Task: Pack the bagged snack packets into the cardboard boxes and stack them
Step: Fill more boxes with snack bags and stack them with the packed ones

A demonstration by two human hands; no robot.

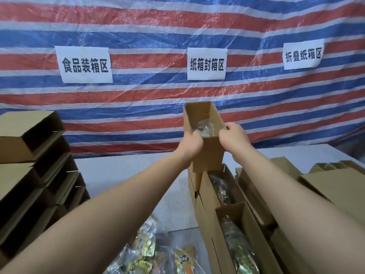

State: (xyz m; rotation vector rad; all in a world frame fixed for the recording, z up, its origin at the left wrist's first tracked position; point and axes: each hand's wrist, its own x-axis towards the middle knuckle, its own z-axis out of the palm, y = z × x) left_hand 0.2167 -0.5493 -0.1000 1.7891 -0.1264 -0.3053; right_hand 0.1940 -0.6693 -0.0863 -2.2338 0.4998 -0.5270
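I hold a narrow open cardboard box (205,147) up at arm's length above the table, its open top facing me. My left hand (192,144) grips its left rim and my right hand (234,139) grips its right rim. A clear bag of snack packets (205,128) lies inside it. Directly below stand two more open boxes: one (205,194) with a bagged snack (221,189) in it, and a nearer one (246,220) also filled with a bag (239,250). Loose bagged snack packets (150,254) lie on the table at the bottom centre.
A tall stack of empty cardboard boxes (29,175) fills the left side. More boxes (335,188) crowd the right. The white table (122,175) shows between them. A striped tarp (158,95) with three paper signs hangs behind.
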